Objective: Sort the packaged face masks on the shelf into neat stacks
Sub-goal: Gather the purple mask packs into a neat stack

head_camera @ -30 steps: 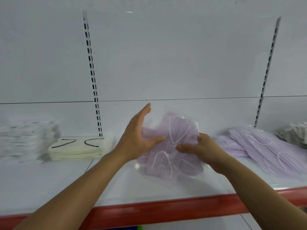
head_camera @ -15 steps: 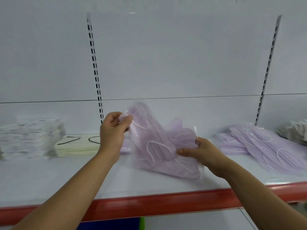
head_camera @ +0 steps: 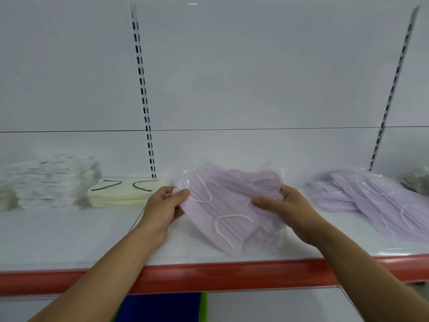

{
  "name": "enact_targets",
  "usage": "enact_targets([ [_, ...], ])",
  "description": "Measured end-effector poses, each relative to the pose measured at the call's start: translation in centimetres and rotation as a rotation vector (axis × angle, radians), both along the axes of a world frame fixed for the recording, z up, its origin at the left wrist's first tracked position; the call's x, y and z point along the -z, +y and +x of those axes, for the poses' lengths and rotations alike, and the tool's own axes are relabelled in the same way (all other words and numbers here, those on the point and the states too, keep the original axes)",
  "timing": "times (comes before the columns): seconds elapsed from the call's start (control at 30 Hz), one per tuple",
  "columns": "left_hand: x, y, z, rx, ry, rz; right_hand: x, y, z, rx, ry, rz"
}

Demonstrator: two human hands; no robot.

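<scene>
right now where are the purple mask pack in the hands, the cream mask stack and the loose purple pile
purple mask pack (head_camera: 228, 205), head view, on the middle of the front mask
cream mask stack (head_camera: 120, 194), head view, on its top face
loose purple pile (head_camera: 376, 201), head view, on the top pack

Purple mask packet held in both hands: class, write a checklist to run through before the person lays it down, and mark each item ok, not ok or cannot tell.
1. Left hand grips the purple mask packet: ok.
2. Right hand grips its other side: ok.
3. Packet level and square: not ok, it hangs tilted.
4. Purple pile on the right neat: not ok, fanned out.
5. Shelf has bare space: ok.
6. Packet sealed: cannot tell.
</scene>
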State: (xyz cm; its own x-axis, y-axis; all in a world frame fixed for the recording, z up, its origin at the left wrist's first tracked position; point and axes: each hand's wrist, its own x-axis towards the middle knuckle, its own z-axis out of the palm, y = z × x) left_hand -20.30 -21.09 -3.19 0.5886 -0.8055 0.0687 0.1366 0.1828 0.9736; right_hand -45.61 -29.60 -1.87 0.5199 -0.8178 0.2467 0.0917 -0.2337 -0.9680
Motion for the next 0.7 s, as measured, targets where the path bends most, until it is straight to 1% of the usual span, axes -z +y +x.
enact_targets([
  [0.1,0.1,0.0,-0.4,-0.06,-0.035,-0.003,-0.1,0.5,0.1,0.004,0.006,-0.024],
  [0.17,0.0,-0.2,-0.6,-0.103,-0.055,-0.003,-0.3,0.6,0.1,0.021,0.058,-0.063],
  [0.3,0.4,-0.7,-0.4,-0.101,0.03,0.001,-0.3,0.7,0.3,-0.038,0.189,-0.08],
  [0.37,0.5,-0.6,-0.5,-0.042,0.024,0.005,-0.5,0.7,0.4,-0.029,0.195,-0.084],
  [0.47,0.1,-0.1,-0.6,0.069,-0.072,0.006,-0.9,0.4,-0.1,0.003,0.147,-0.143],
  [0.57,-0.2,0.1,0.8,0.184,-0.148,-0.045,-2.2,-0.2,-1.3,-0.004,0.121,-0.207],
  [0.63,-0.5,0.3,1.4,0.303,-0.26,-0.074,-3.0,-0.7,-2.1,-0.056,0.153,-0.193],
  [0.7,-0.9,0.4,1.6,0.427,-0.336,-0.042,-3.3,-1.1,-2.6,-0.099,0.204,-0.175],
])
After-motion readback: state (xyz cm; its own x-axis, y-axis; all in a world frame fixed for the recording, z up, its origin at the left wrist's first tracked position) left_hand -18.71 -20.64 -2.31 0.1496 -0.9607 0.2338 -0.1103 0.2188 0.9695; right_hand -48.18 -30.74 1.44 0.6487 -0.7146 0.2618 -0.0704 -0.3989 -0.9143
